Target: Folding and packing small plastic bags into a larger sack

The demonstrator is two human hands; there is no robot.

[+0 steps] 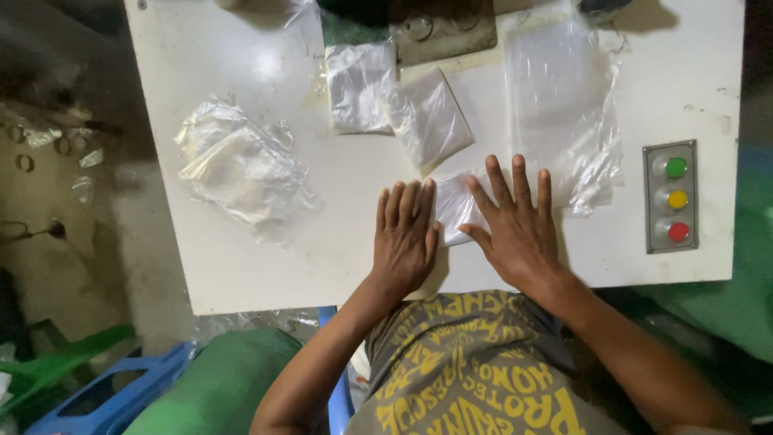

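Note:
My left hand (405, 235) and my right hand (515, 224) lie flat, palms down, side by side on a white table (233, 266) near its front edge. Both press on a small clear plastic packet (453, 206) holding something white; most of the packet is hidden under the hands. Fingers of both hands are spread and extended. Two similar filled packets (358, 87) (428, 117) lie just beyond the hands, toward the back of the table.
A heap of empty clear bags (241, 171) lies at the left, a flat stack of clear bags (564, 105) at the right. A grey panel with green, yellow and red buttons (671, 197) sits by the right edge. A metal plate (443, 32) is at the back.

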